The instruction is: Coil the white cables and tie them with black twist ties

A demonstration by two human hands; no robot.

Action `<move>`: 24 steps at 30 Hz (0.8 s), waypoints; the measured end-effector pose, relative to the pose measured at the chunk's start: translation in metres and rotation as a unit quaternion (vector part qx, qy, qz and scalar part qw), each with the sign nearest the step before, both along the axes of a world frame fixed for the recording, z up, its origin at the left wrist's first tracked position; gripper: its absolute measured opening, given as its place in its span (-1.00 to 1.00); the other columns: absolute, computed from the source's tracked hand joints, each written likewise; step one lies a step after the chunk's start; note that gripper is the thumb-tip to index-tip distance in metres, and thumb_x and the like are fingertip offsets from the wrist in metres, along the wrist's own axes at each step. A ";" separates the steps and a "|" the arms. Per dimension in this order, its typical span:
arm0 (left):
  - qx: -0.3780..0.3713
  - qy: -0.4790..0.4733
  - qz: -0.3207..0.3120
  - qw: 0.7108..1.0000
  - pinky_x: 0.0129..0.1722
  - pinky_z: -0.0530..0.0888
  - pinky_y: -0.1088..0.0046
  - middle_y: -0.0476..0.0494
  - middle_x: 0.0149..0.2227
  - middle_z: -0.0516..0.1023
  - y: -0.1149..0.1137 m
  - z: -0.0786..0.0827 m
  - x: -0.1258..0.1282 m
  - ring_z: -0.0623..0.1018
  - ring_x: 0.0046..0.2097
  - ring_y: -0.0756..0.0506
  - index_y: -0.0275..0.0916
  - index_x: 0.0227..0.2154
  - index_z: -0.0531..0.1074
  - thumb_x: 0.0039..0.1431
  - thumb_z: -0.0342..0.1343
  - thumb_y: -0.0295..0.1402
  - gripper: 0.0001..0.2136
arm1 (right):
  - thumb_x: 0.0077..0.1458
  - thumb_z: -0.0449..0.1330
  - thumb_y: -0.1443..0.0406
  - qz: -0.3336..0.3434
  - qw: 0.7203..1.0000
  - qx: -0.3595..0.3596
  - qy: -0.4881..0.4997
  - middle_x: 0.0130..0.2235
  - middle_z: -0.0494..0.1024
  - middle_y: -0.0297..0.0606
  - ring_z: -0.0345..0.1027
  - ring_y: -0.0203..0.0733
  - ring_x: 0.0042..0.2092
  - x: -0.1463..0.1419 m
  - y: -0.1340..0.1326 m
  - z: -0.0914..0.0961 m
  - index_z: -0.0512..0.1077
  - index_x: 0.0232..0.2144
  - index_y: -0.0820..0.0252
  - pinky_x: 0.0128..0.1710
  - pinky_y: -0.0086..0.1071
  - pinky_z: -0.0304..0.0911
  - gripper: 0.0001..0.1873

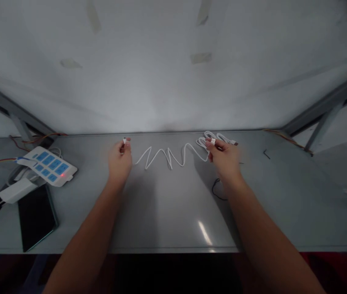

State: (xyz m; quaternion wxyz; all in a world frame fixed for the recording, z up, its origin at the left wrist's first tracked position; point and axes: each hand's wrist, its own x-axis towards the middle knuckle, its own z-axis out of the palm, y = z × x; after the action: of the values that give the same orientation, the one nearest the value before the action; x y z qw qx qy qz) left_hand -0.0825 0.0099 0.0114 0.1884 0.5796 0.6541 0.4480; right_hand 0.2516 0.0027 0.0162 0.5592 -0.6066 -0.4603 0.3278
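White cable (173, 157) zigzag; power strip (46, 166) white, blue buttons (48, 160).

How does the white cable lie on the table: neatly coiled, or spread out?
Partly spread: the white cable zigzags across the table, with loops bunched at the right hand; the left hand pinches one plug.

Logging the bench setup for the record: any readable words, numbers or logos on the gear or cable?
No readable text anywhere.
Power strip, blue switches: any markings too blurred to read.
White adapter: nothing legible.
White cable plugs pinched in left hand and right hand: too small to read.
Black phone: no text shows.
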 end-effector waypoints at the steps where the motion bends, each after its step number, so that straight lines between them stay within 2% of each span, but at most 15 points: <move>1: -0.003 0.027 0.020 0.999 -0.30 0.42 0.39 -0.10 -0.41 0.48 0.002 -0.002 -0.005 0.48 -0.35 -0.12 -0.21 -0.07 0.53 0.39 -0.07 -0.16 -0.67 | 0.08 0.32 0.06 -0.001 1.000 -0.006 0.000 -0.64 0.34 -0.44 0.17 -0.29 -0.61 0.002 0.001 -0.001 0.58 -0.35 0.13 -0.59 -0.37 0.09 -0.74; 3: -0.017 0.095 0.040 0.994 -0.28 0.43 0.34 -0.12 -0.47 0.45 0.005 -0.008 -0.010 0.48 -0.35 -0.16 -0.20 -0.30 0.52 0.32 0.00 -0.24 -0.77 | 0.07 0.34 0.10 0.025 0.999 -0.035 0.011 -0.65 0.35 -0.43 0.21 -0.28 -0.63 0.003 0.002 -0.003 0.54 -0.42 0.11 -0.61 -0.36 0.14 -0.78; 4: -0.031 0.128 0.031 0.991 -0.25 0.43 0.32 -0.13 -0.48 0.44 0.005 -0.011 -0.008 0.49 -0.34 -0.17 -0.19 -0.39 0.48 0.29 0.02 -0.27 -0.80 | 0.05 0.35 0.12 0.051 0.996 -0.063 0.023 -0.65 0.37 -0.43 0.25 -0.26 -0.63 0.001 0.001 -0.004 0.53 -0.42 0.11 -0.61 -0.34 0.18 -0.80; 6: -0.062 0.170 0.002 0.983 -0.21 0.43 0.28 -0.16 -0.47 0.44 0.003 -0.016 0.001 0.49 -0.32 -0.19 -0.18 -0.48 0.41 0.26 0.04 -0.32 -0.80 | 0.00 0.41 0.18 0.125 0.981 -0.129 0.065 -0.62 0.43 -0.42 0.33 -0.22 -0.63 -0.007 -0.002 -0.006 0.52 -0.31 0.12 -0.59 -0.31 0.28 -0.77; 8: -0.085 0.183 -0.036 0.979 -0.19 0.43 0.25 -0.19 -0.42 0.45 -0.002 -0.021 0.017 0.49 -0.30 -0.20 -0.18 -0.49 0.38 0.28 0.02 -0.31 -0.78 | -0.06 0.46 0.22 0.215 0.952 -0.184 0.115 -0.57 0.50 -0.43 0.40 -0.18 -0.60 -0.019 -0.008 -0.008 0.49 -0.10 0.11 -0.54 -0.25 0.39 -0.56; 10: -0.085 0.183 -0.091 0.975 -0.17 0.43 0.23 -0.20 -0.39 0.45 -0.008 -0.025 0.037 0.49 -0.28 -0.20 -0.18 -0.48 0.38 0.31 0.00 -0.28 -0.76 | -0.08 0.48 0.25 0.294 0.920 -0.208 0.155 -0.53 0.54 -0.45 0.44 -0.17 -0.57 -0.032 -0.015 -0.008 0.40 0.08 0.10 -0.46 -0.19 0.47 -0.34; 12: -0.057 0.165 -0.143 0.974 -0.15 0.44 0.24 -0.19 -0.36 0.46 -0.016 -0.028 0.056 0.48 -0.25 -0.18 -0.19 -0.43 0.39 0.35 -0.04 -0.28 -0.76 | -0.09 0.49 0.27 0.342 0.895 -0.220 0.182 -0.51 0.55 -0.46 0.45 -0.19 -0.55 -0.044 -0.021 -0.009 0.34 0.15 0.10 -0.42 -0.18 0.51 -0.25; 15: -0.033 0.124 -0.203 0.971 -0.13 0.43 0.26 -0.16 -0.32 0.48 -0.027 -0.028 0.081 0.48 -0.23 -0.15 -0.18 -0.38 0.37 0.39 -0.09 -0.31 -0.77 | -0.08 0.47 0.29 0.376 0.875 -0.223 0.208 -0.47 0.57 -0.41 0.42 -0.26 -0.54 -0.057 -0.025 -0.010 0.42 0.01 0.15 -0.40 -0.23 0.51 -0.42; 18: -0.044 0.096 -0.220 0.970 -0.13 0.41 0.25 -0.17 -0.30 0.50 -0.035 -0.024 0.097 0.48 -0.22 -0.16 -0.18 -0.33 0.36 0.42 -0.14 -0.31 -0.77 | -0.06 0.46 0.29 0.385 0.870 -0.212 0.222 -0.46 0.58 -0.36 0.46 -0.27 -0.49 -0.062 -0.024 -0.015 0.46 -0.18 0.18 -0.36 -0.29 0.51 -0.62; 21: -0.075 0.060 -0.191 0.977 -0.17 0.41 0.29 -0.17 -0.28 0.54 -0.037 -0.020 0.102 0.50 -0.23 -0.15 -0.20 -0.25 0.37 0.46 -0.17 -0.26 -0.74 | -0.10 0.51 0.30 0.369 0.873 -0.191 0.256 -0.43 0.60 -0.36 0.52 -0.24 -0.43 -0.063 -0.022 -0.018 0.43 -0.23 0.16 -0.28 -0.27 0.53 -0.60; 24: -0.069 0.015 -0.167 0.983 -0.16 0.43 0.34 -0.16 -0.23 0.58 -0.036 -0.016 0.100 0.54 -0.21 -0.13 -0.20 -0.15 0.42 0.48 -0.17 -0.21 -0.72 | -0.16 0.56 0.27 0.362 0.863 -0.163 0.311 -0.36 0.64 -0.33 0.55 -0.22 -0.37 -0.063 -0.021 -0.016 0.42 -0.25 0.15 -0.18 -0.23 0.53 -0.53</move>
State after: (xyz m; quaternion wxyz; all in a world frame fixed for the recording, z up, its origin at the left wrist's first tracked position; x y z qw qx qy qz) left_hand 0.0180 -0.0262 -0.0044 0.2900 0.6733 0.5799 0.3553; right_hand 0.1882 -0.0184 0.0000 0.4081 -0.3461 -0.3896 0.7496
